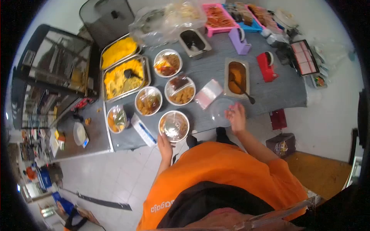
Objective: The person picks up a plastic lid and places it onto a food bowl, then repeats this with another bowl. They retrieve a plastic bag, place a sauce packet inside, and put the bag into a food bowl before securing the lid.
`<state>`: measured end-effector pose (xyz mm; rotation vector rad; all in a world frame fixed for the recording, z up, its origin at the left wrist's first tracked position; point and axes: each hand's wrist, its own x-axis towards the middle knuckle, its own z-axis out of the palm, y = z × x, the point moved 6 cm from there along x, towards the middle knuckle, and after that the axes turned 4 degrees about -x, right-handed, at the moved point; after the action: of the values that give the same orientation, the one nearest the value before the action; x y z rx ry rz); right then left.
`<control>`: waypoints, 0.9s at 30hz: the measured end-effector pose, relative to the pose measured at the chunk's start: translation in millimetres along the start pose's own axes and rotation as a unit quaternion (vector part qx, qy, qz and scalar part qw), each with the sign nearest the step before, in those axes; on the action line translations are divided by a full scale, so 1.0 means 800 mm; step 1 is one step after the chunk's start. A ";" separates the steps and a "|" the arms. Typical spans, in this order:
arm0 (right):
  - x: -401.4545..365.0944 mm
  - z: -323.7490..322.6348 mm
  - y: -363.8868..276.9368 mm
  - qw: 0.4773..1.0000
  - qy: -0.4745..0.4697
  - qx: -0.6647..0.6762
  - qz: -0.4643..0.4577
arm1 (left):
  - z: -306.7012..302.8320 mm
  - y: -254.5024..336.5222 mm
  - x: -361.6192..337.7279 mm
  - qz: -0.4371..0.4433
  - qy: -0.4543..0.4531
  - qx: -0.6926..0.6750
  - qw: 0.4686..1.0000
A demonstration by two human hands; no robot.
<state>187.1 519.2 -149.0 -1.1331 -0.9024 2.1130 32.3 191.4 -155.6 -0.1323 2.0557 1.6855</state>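
Gripping bowl (174, 126) at table (285, 92) edge: left hand (165, 147) | pinching clear lid (219, 112): right hand (236, 115) | gap between bowl, lid

left hand (165, 147): forward, fingers (162, 137) pointing ahead | right hand (237, 116): farther forward, fingers bent | right forearm (258, 147): slanting inward

Head cam; looks fwd/down; table (212, 66) nr.

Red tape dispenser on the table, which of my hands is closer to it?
Right. Your right hand, by the clear lid, is below and left of the red tape dispenser; your left hand, at a white bowl, is farther left.
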 end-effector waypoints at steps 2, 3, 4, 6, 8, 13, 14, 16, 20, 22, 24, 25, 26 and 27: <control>0.023 -0.001 -0.037 0.997 -0.049 0.055 -0.013 | 0.001 0.000 0.002 0.004 -0.003 -0.048 0.999; 0.033 0.003 -0.054 0.989 -0.105 0.101 -0.014 | 0.002 -0.003 0.004 0.005 0.006 -0.064 0.998; 0.042 0.003 -0.062 0.989 -0.102 0.102 -0.020 | 0.008 -0.007 0.003 0.007 -0.001 -0.064 0.998; 0.060 0.017 -0.073 0.989 -0.084 0.097 -0.066 | 0.005 0.002 -0.001 0.042 0.076 -0.062 0.994; 0.085 0.039 -0.083 0.988 -0.091 0.099 -0.078 | 0.005 0.004 0.001 0.033 0.045 -0.066 0.996; 0.180 0.056 -0.080 0.981 -0.143 0.082 -0.098 | -0.017 -0.028 0.020 0.076 0.040 0.045 0.995; 0.181 0.053 -0.072 0.984 -0.125 0.060 -0.108 | -0.008 0.000 0.002 0.082 0.061 0.116 0.988; 0.151 0.070 -0.050 0.979 -0.167 -0.070 -0.090 | -0.004 -0.011 -0.004 0.061 0.063 0.113 0.990; 0.002 0.093 0.057 0.783 -0.454 -0.426 -0.001 | 0.022 -0.020 -0.025 0.076 0.089 0.053 0.992; -0.037 0.102 0.048 0.760 -0.516 -0.395 0.008 | 0.044 -0.010 -0.039 0.133 0.140 0.028 0.981; -0.080 0.119 -0.025 0.732 -0.540 -0.416 0.001 | 0.074 0.025 -0.050 0.140 0.114 0.043 0.983; -0.072 0.107 -0.016 0.727 -0.547 -0.415 0.000 | 0.092 0.046 -0.053 0.144 0.080 0.057 0.985; -0.051 0.089 -0.009 0.777 -0.513 -0.365 -0.023 | 0.112 0.062 -0.052 0.158 0.039 0.079 0.984; -0.034 0.070 -0.013 0.821 -0.475 -0.312 -0.044 | 0.134 0.077 -0.051 0.169 -0.002 0.100 0.980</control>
<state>153.5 489.4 -105.0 -0.1500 -2.1640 2.3355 77.6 298.5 -97.3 0.3041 2.3308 1.6467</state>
